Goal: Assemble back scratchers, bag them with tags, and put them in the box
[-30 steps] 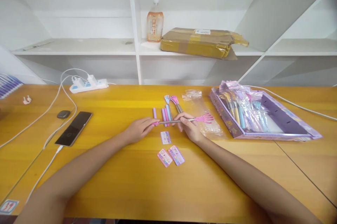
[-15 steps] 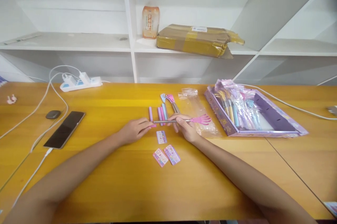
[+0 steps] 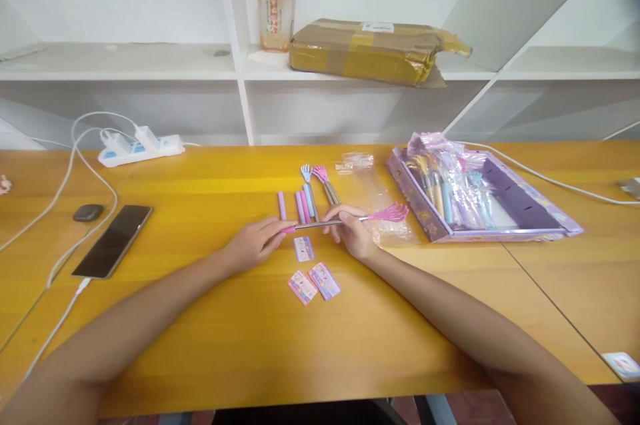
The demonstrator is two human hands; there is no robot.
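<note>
My left hand (image 3: 254, 243) pinches the pink handle end of a telescopic back scratcher (image 3: 350, 219). My right hand (image 3: 350, 233) grips its metal shaft near the middle. The pink claw head points right, raised over a clear plastic bag (image 3: 373, 195). Both hands hover just above the yellow table (image 3: 225, 345). Behind them lie several more pink, purple and blue scratchers (image 3: 307, 197). Three small printed cards (image 3: 313, 275) rest on the table in front of my hands.
A purple tray (image 3: 525, 215) with several bagged scratchers sits right. A phone (image 3: 113, 240) on a white cable, a small dark object (image 3: 88, 212) and a power strip (image 3: 141, 149) lie left. A bottle (image 3: 275, 4) and a taped parcel (image 3: 370, 52) stand on the shelf.
The view has shifted down and left. The scratcher's claw end has tilted slightly upward and the shaft looks a little shorter between my hands.
</note>
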